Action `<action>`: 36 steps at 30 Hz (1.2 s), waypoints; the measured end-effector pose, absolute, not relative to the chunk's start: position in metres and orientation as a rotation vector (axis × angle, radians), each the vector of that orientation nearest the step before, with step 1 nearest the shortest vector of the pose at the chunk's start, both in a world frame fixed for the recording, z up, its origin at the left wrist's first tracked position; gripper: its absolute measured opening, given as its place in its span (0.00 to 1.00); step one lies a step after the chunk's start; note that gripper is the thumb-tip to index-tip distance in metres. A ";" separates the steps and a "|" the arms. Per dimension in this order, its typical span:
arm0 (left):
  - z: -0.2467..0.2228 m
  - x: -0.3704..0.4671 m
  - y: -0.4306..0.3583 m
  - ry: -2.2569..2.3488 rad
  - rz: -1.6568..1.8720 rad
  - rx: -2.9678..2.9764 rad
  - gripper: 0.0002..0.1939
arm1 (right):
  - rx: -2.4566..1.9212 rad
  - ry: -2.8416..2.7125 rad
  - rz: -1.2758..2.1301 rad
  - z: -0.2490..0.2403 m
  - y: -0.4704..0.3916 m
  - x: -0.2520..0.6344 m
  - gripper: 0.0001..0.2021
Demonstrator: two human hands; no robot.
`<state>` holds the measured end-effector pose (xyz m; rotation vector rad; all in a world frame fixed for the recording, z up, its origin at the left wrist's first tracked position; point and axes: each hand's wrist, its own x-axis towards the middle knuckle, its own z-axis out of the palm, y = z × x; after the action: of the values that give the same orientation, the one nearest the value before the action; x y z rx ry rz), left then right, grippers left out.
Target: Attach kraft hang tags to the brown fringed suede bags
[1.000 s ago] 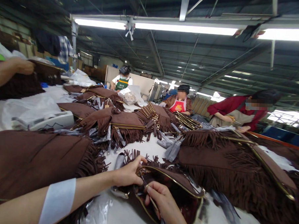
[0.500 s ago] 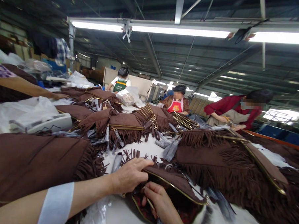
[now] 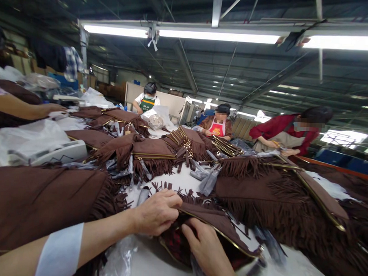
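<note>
In the head view, the dark-brown, suede-like fringed bag lies open-mouthed on the white counter. The left hand is curled tight over the bag's left end. Since a second ago, the right hand has shifted up to the gold metal zip edge; its fingertips are hidden, so I cannot tell its grip. Work seems centred on the rim now.

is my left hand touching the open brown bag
Touching: the head view shows your left hand with its fingers curled over the upper left edge of the open brown bag.
</note>
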<state>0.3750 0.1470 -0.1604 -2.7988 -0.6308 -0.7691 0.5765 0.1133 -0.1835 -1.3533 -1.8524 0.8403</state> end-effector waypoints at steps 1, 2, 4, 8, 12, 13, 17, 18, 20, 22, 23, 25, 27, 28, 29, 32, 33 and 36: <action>-0.157 0.376 0.142 -0.618 -0.862 -2.819 0.05 | -1.335 -1.867 0.709 -0.174 0.110 0.581 0.12; -0.153 0.377 0.137 -0.608 -0.973 -2.857 0.05 | -1.307 -1.863 0.640 -0.165 0.108 0.584 0.11; -0.148 0.383 0.126 -0.669 -1.226 -3.003 0.06 | -1.230 -1.783 0.801 -0.150 0.103 0.588 0.11; -0.149 0.396 0.113 -1.410 -1.651 -3.505 0.08 | -0.943 -1.293 1.483 -0.142 0.100 0.584 0.16; -0.160 0.403 0.117 -1.928 -2.092 -3.563 0.08 | -0.676 -0.953 1.678 -0.147 0.101 0.578 0.15; -0.163 0.404 0.119 -1.935 -2.192 -3.536 0.10 | -0.627 -0.933 1.705 -0.149 0.101 0.578 0.16; -0.167 0.405 0.122 -2.078 -2.504 -3.284 0.11 | -0.576 -0.991 1.666 -0.159 0.105 0.584 0.20; -0.167 0.405 0.122 -2.136 -2.560 -3.201 0.11 | -0.609 -1.025 1.632 -0.162 0.106 0.585 0.19; -0.167 0.406 0.122 -2.228 -2.625 -3.104 0.13 | -0.686 -1.117 1.548 -0.170 0.108 0.587 0.13; -0.167 0.407 0.121 -2.275 -2.676 -3.049 0.15 | -0.752 -1.244 1.432 -0.176 0.110 0.589 0.09; -0.167 0.408 0.121 -2.285 -2.694 -3.037 0.16 | -0.781 -1.299 1.368 -0.179 0.111 0.590 0.09; -0.168 0.408 0.121 -2.292 -2.699 -3.045 0.16 | -0.840 -1.345 1.266 -0.182 0.113 0.591 0.11; -0.170 0.408 0.121 -2.280 -2.648 -3.110 0.14 | -0.898 -1.303 1.213 -0.184 0.114 0.592 0.15; -0.170 0.408 0.122 -2.274 -2.600 -3.152 0.14 | -0.916 -1.269 1.198 -0.184 0.115 0.592 0.16; -0.171 0.408 0.122 -2.271 -2.548 -3.183 0.13 | -0.925 -1.239 1.184 -0.185 0.115 0.591 0.16; -0.173 0.410 0.122 -2.291 -2.331 -3.266 0.12 | -0.903 -1.188 1.156 -0.190 0.115 0.584 0.16; -0.173 0.411 0.121 -2.304 -2.272 -3.275 0.12 | -0.887 -1.168 1.151 -0.192 0.115 0.582 0.16; -0.175 0.414 0.121 -2.335 -2.197 -3.251 0.11 | -0.842 -1.072 1.173 -0.196 0.113 0.574 0.16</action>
<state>0.4141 0.1213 -0.1748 -3.2509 -2.3351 -2.1975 0.5740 0.1133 -0.1959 -0.8415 -1.0720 1.1731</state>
